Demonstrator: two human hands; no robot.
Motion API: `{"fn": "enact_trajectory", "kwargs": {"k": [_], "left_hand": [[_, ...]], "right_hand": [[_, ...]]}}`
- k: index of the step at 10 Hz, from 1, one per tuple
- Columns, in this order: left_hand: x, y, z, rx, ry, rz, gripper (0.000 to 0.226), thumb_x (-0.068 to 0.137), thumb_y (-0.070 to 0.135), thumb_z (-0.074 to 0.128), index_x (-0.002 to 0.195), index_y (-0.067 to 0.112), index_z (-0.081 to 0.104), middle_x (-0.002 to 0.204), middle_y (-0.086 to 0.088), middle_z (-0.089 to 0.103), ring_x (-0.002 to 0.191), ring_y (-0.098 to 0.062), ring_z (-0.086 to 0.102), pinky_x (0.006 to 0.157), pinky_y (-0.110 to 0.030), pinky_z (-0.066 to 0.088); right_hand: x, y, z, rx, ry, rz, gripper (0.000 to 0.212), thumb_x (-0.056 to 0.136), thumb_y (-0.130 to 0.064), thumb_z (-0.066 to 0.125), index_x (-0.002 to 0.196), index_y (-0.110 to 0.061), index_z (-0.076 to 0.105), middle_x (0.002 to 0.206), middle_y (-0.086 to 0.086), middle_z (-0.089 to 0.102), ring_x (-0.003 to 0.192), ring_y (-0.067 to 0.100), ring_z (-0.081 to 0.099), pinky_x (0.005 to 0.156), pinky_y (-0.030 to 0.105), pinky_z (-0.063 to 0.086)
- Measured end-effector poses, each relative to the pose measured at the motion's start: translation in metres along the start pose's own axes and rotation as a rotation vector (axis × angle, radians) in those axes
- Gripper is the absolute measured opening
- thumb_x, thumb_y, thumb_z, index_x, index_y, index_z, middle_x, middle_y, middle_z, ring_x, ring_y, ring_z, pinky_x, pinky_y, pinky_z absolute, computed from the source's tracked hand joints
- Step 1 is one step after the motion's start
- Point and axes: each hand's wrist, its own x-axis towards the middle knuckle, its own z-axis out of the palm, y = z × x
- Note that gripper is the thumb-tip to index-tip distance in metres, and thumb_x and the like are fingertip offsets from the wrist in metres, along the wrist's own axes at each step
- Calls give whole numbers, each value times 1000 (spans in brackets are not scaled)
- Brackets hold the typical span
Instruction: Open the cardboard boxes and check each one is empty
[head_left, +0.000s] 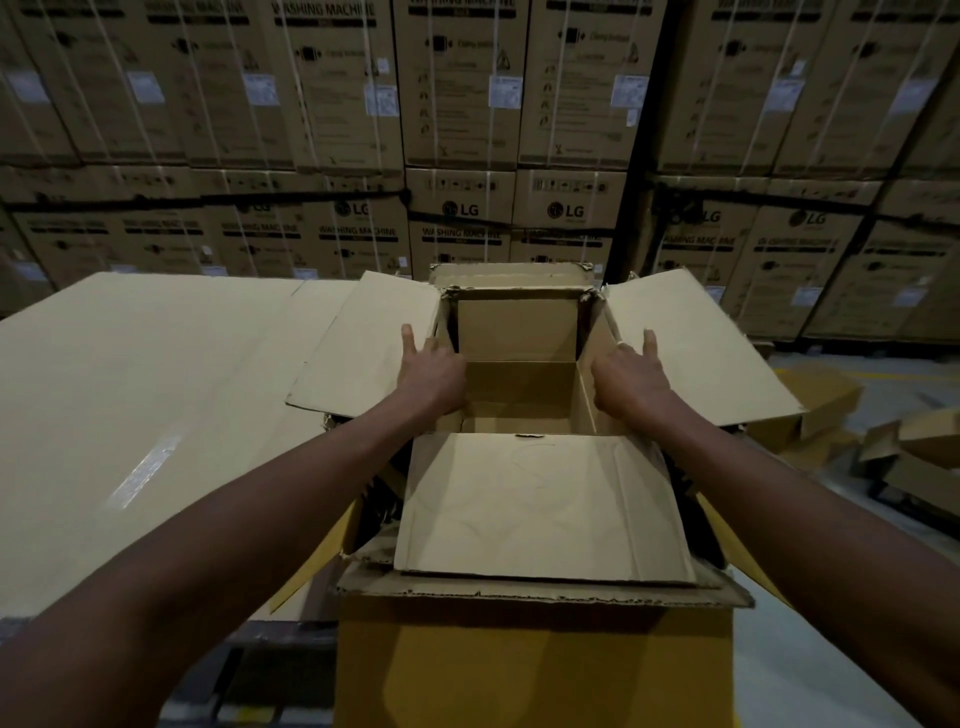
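Beside the open box, at far left, lies a flat cardboard sheet (156, 395). Next comes the left hand (434, 376), thumb out, fingers hooked over the left wall of the cardboard box (519, 374), which sits straight ahead, all four flaps spread (only bare cardboard shows inside). On the right wall, the right hand (631, 376) grips likewise. Loose boxes (893, 447) lie on the floor at right.

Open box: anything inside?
The open box shows only bare cardboard walls and floor. The near flap and both hands hide the nearest part.
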Motion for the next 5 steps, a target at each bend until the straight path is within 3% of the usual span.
{"fn": "enact_trajectory", "kwargs": {"k": [3, 4, 5], "left_hand": [[-11, -15, -6, -161, 5, 37, 20, 100, 30, 56, 100, 18, 71, 102, -3, 69, 121, -24, 58, 120, -68, 1], [-14, -20, -12, -267, 124, 66, 23, 101, 29, 54, 98, 16, 73, 101, -2, 71, 114, -24, 61, 121, -61, 15], [-14, -26, -26, -300, 268, 89, 26, 102, 30, 51, 112, 17, 72, 114, -5, 71, 116, -25, 59, 117, -51, 28]], "right_hand": [[-13, 6, -2, 162, -9, -8, 18, 100, -26, 58, 109, -17, 70, 117, 9, 70, 134, 26, 50, 123, 62, -1], [-13, 9, -6, 296, 50, -17, 28, 102, -33, 53, 120, -19, 69, 128, 9, 66, 139, 27, 44, 123, 61, 9], [-14, 15, -24, 339, 145, -18, 35, 102, -41, 53, 128, -21, 63, 132, 9, 63, 131, 27, 47, 115, 52, 29]]}}
